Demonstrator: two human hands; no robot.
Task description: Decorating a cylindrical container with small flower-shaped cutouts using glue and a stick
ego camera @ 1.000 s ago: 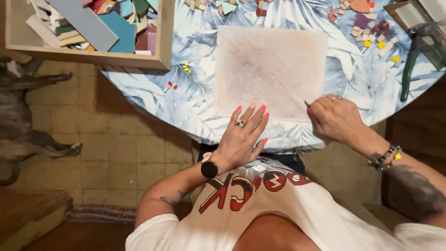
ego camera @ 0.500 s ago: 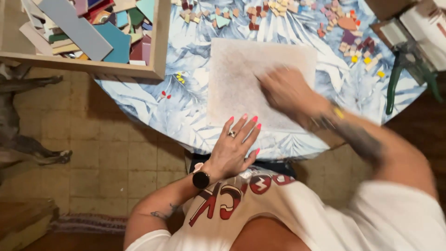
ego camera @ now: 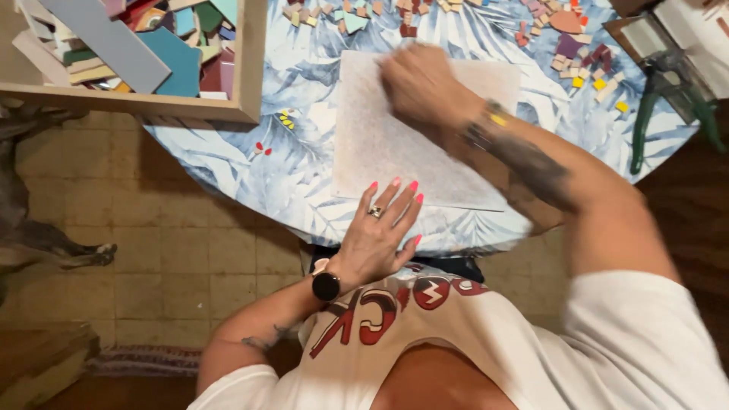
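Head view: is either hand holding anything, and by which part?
The left hand lies flat, fingers on the near edge of the pale square board, gripping nothing. The right hand is blurred over the board; cannot tell.

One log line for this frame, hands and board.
left hand: flat on board near edge | right hand: on board's far part, blurred | table

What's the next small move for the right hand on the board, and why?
Probably draw the right hand back down across the board: it sits at the board's far edge, while the left hand pins the near edge.
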